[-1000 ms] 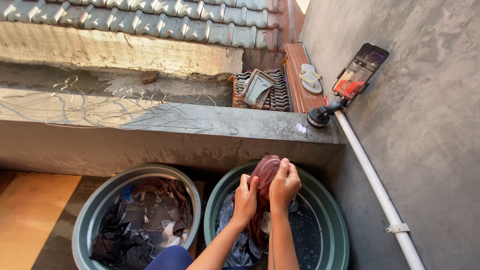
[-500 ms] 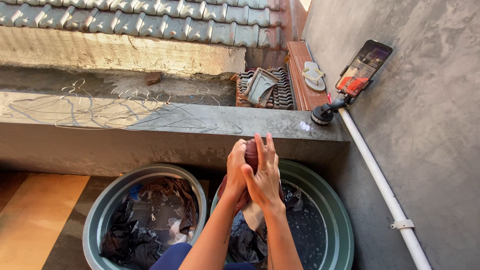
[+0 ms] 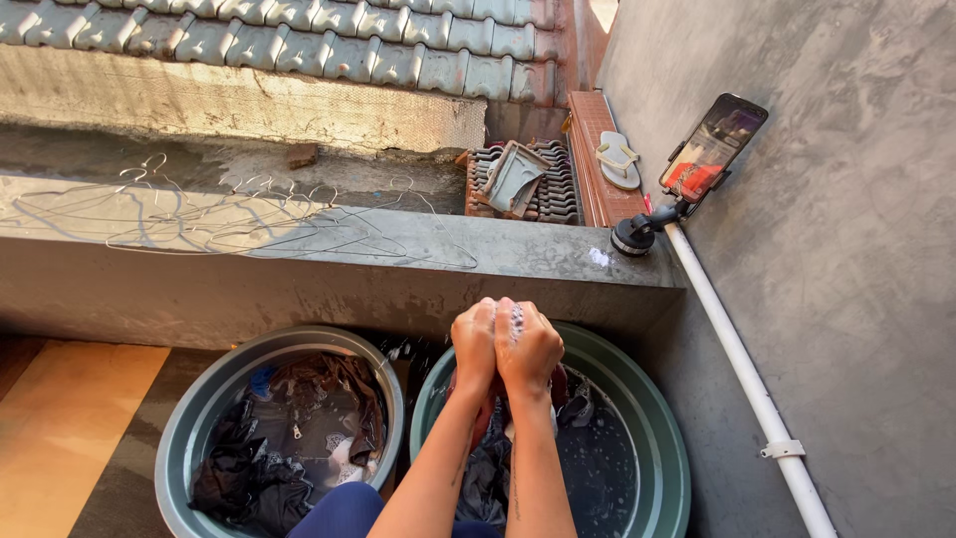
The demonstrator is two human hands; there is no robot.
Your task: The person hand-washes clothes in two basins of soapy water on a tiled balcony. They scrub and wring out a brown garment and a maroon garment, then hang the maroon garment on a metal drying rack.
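From my feed, both hands are balled into fists, pressed knuckle to knuckle over the right basin (image 3: 657, 418). The left hand (image 3: 474, 337) and the right hand (image 3: 528, 344) are clenched on a wet, dark reddish garment (image 3: 560, 384); only a bit of it shows below and beside the wrists, so most of it is hidden inside the fists. Suds cling to the knuckles of the right hand. The garment hangs just above the dark water and other dark cloth lying in that basin.

I judge this to be mid-wash: the piece is being rubbed or wrung, and it is not yet out of the basin. The left basin (image 3: 179, 438) is full of dark laundry soaking in water, with a blue bit near its far rim, and nothing in view hangs to dry. The wire hangers (image 3: 249, 224) lie bare on the concrete ledge (image 3: 538, 254) behind the basins, untouched. So a good share of the work looks left: the cloth in both basins and the hanging.

A phone (image 3: 712, 147) on a small stand sits at the ledge's right end, beside a white pipe (image 3: 737, 359) running down the grey wall. A sandal (image 3: 618, 159) lies on a brick strip beyond.
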